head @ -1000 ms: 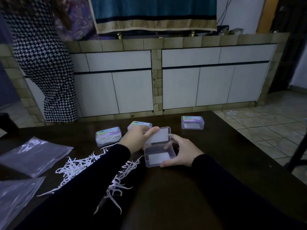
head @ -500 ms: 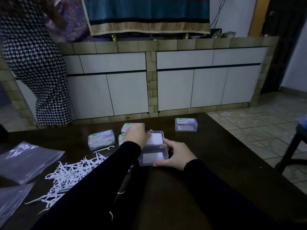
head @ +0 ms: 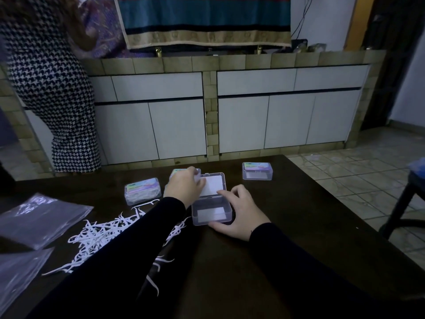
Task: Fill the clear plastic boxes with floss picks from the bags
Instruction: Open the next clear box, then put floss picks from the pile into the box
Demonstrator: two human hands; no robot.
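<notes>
Clear plastic: my open box (head: 211, 210) sits mid-table (head: 287, 226), its lid (head: 212, 185) tipped back.
Left hand: my left hand (head: 184, 186) rests at the lid's left edge, fingers curled over it.
Right hand: my right hand (head: 239, 212) wraps the box's right side, thumb along its near wall, forefinger on the hinge edge.
Floss picks: the white floss picks (head: 99, 236) lie heaped left of the box, partly under my left sleeve.
Bags: two clear bags (head: 39, 219) lie further left of the box.
Filled boxes: one filled box (head: 142, 191) stands just left of my left hand; another closed box (head: 257, 171) lies beyond the open box, to its right.
</notes>
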